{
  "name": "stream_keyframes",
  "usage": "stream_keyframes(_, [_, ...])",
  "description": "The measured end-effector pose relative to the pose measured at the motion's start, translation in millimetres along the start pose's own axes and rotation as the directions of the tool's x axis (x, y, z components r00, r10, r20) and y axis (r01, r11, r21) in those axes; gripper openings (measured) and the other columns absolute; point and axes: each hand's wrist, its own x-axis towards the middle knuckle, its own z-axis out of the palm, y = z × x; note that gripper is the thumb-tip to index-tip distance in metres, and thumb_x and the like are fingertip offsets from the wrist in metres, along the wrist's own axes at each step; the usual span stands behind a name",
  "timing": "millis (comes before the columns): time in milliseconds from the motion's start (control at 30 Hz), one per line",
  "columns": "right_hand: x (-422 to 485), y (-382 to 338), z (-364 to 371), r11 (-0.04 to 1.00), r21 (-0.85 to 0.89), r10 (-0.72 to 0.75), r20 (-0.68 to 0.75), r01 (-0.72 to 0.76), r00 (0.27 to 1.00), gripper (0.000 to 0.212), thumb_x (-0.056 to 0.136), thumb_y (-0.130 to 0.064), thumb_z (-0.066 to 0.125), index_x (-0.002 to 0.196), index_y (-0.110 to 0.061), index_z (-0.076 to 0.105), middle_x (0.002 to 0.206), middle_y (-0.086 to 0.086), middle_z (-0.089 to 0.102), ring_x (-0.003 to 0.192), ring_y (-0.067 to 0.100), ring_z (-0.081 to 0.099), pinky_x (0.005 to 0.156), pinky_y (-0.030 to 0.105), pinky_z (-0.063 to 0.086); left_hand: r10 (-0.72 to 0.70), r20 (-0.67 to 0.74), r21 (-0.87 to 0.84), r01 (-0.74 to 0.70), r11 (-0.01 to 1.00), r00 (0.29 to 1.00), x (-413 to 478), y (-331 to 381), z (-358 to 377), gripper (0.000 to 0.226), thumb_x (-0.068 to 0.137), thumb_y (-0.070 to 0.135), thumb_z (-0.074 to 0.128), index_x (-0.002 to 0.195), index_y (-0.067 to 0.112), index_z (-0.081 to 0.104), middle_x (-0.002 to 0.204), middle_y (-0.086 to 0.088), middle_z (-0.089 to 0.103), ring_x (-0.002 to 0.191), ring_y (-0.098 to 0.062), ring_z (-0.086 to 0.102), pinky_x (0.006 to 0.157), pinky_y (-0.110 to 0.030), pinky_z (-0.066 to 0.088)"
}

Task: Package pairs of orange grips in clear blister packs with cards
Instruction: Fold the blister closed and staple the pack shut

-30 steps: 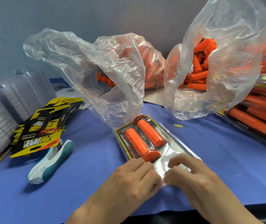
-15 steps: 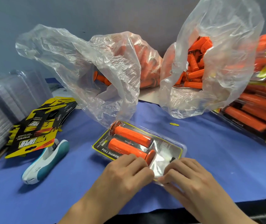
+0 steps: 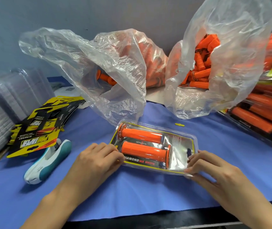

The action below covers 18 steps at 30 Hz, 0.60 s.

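A clear plastic blister pack (image 3: 179, 146) lies flat at the middle of the blue-covered desk (image 3: 132, 192), its long side roughly along the front edge. Inside, two orange ribbed rubber handlebar covers (image 3: 142, 135) lie side by side on a black-and-yellow printed card (image 3: 138, 160). The left grip (image 3: 97, 160) holds the pack's left end with bent fingers; its thumb is hidden. The right grip (image 3: 214, 169) pinches the pack's near right corner. A white-and-teal stapler (image 3: 49, 161) lies towards the left edge beside a fanned pile of loose cards (image 3: 38, 129). Two crumpled clear plastic bags (image 3: 115, 71) of orange covers stand along the back edge, and finished packs (image 3: 260, 116) are stacked at the right edge.
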Motion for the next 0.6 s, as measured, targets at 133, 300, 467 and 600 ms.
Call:
stream_keyframes(133, [1, 0, 5, 1.000, 0.001, -0.007, 0.012, 0.007, 1.000, 0.017, 0.098, -0.047, 0.047, 0.088, -0.034, 0.051, 0.105, -0.022, 0.053, 0.088, 0.004, 0.064, 0.063, 0.021, 0.048, -0.054, 0.024, 0.032, 0.053, 0.998, 0.998, -2, -15, -7, 0.018, 0.092, 0.028, 0.053, 0.080, 0.022, 0.064, 0.081, 0.007, 0.061, 0.070, -0.020, 0.058, 0.067, -0.030, 0.040])
stream_keyframes(300, [3, -1, 6, 0.999, 0.009, 0.041, 0.008, -0.041, 0.999, 0.018, 0.097, -0.045, 0.047, 0.087, -0.031, 0.052, 0.108, -0.023, 0.054, 0.088, 0.008, 0.066, 0.064, 0.021, 0.048, -0.080, -0.010, 0.028, 0.080, 0.996, 0.997, 3, -4, -2, 0.013, 0.088, 0.022, 0.055, 0.084, 0.017, 0.067, 0.082, 0.003, 0.061, 0.072, -0.025, 0.060, 0.071, -0.034, 0.043])
stream_keyframes(467, [2, -1, 9, 0.998, 0.034, 0.060, 0.008, -0.061, 0.998, 0.013, 0.095, -0.035, 0.058, 0.085, -0.030, 0.052, 0.107, -0.022, 0.055, 0.090, 0.009, 0.067, 0.066, 0.017, 0.044, 0.015, 0.034, -0.044, -0.014, 0.999, 0.999, 5, 10, 4, 0.021, 0.085, 0.012, 0.073, 0.104, 0.021, 0.069, 0.096, 0.004, 0.063, 0.082, -0.020, 0.060, 0.075, -0.032, 0.048])
stream_keyframes(600, [5, -2, 11, 0.995, -0.095, 0.029, 0.020, -0.027, 0.999, 0.016, 0.096, -0.033, 0.051, 0.086, -0.024, 0.059, 0.103, -0.019, 0.056, 0.097, 0.008, 0.064, 0.083, 0.011, 0.041, 0.009, 0.030, -0.042, -0.008, 0.999, 1.000, 7, 13, 1, 0.020, 0.085, 0.008, 0.070, 0.100, 0.021, 0.071, 0.090, 0.005, 0.063, 0.080, -0.019, 0.059, 0.070, -0.029, 0.047])
